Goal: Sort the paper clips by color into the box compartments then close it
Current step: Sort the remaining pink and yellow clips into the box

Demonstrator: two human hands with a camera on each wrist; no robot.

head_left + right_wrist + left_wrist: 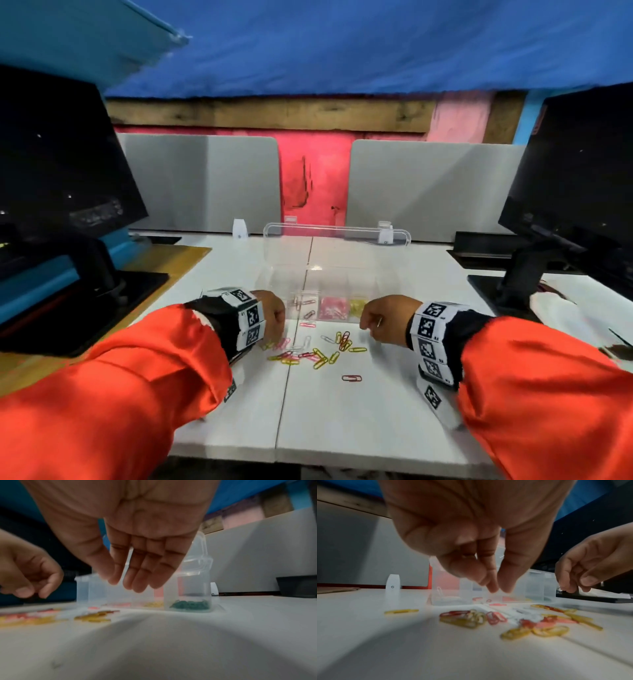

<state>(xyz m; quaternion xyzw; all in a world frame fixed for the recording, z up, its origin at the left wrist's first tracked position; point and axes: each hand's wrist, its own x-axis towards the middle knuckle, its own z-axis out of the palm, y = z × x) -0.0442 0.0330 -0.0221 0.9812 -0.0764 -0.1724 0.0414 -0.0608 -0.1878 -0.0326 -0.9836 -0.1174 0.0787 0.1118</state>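
- Paper clips, small coloured wire loops [317,353], lie scattered on the white surface [342,421] just before the clear plastic compartment box [329,308]; its lid stands open.
- Sorting half done, I judge: pink, yellow, green compartments are part filled.
- My left hand [270,313] has fingertips pinched together over the pile; whether they hold anything I cannot tell. My right hand [383,320] hangs loose, empty.
- Next: pick one colour, drop it in the matching compartment.
- Dark monitors flank me; grey dividers and a red wall stand behind.

both arms wear loose, shiny orange sleeves [113,387] that bunch in folds and end short of the wrists. below each cuff a black band shows. around the left wrist sits a white band [251,320] of square panels printed with black-and-white pixel markers. the right wrist carries a like band [430,337], with more marker squares running down the forearm's underside. the left hand [270,315] and right hand [383,320] are bare, without gloves.
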